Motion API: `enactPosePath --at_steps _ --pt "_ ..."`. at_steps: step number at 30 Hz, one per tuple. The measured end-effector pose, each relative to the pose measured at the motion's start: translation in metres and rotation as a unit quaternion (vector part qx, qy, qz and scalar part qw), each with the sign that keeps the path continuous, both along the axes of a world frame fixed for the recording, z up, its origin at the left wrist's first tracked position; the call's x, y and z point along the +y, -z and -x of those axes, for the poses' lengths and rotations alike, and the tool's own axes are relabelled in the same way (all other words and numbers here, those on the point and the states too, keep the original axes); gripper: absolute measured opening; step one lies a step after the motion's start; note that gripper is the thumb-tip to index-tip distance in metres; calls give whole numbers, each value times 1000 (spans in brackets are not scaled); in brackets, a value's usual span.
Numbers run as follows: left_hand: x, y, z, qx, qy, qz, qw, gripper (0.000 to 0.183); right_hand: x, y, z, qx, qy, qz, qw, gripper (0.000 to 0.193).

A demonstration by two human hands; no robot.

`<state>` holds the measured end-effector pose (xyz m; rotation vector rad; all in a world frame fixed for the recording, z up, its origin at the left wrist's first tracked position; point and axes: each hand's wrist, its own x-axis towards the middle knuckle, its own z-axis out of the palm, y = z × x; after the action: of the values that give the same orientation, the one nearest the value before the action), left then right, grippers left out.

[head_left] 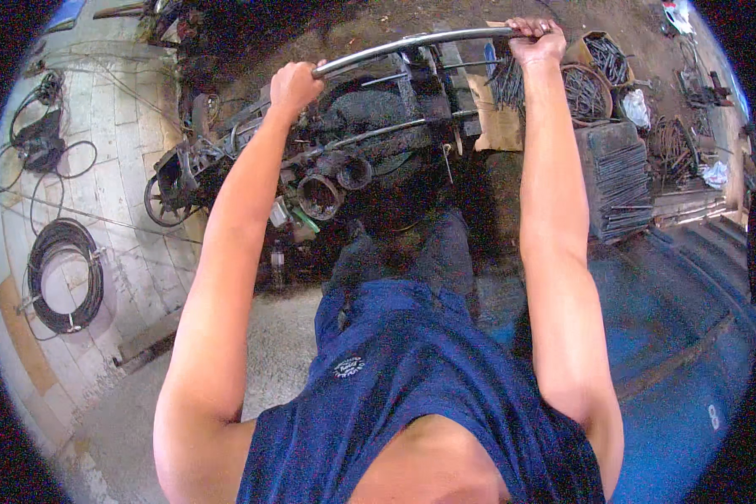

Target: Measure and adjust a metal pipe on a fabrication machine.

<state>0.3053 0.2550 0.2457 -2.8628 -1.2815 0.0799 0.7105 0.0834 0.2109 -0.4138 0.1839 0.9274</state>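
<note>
A long shiny metal bar [416, 40] spans between my outstretched arms, above the far side of a dark, greasy machine [370, 105]. Wrapped round its left end is my left hand [295, 87]. My right hand [537, 40] is closed round the other end, slightly farther away. On the machine, a second metal rod [378, 134] lies nearer to me, running toward a dark block. Two round, cup-like metal parts [321, 195] sit at the machine's near side. Beside my right wrist is a piece of brown cardboard [502, 118].
Bundles of thin metal rods [620, 185] and a round container of rods [586, 91] stand at the right. A coil of black hose [65, 275] lies on the pale floor at left, near a black device with cable [40, 141]. A spoked wheel [168, 197] sticks out from the machine's left end.
</note>
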Motion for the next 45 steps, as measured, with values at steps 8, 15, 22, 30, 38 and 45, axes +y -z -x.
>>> enactPosePath --at_steps 8,15,22,30,38,45 --pt "84 10 -51 8 148 -9 989 40 -75 0 75 19 164 -58 985 37" --pt "79 -1 -55 37 119 26 992 33 -98 8 94 36 139 -46 989 42" --pt "-1 -33 -7 -231 126 -136 955 74 -144 174 203 -463 -111 630 613 24" --pt "-146 11 215 -223 -144 25 964 63 -132 195 209 -499 -148 647 557 41" --pt "-214 56 328 -190 -278 79 938 58 -193 115 207 -223 -407 398 792 11" --pt "-210 73 332 -223 -275 109 929 59 -213 79 294 -522 -457 407 594 25"
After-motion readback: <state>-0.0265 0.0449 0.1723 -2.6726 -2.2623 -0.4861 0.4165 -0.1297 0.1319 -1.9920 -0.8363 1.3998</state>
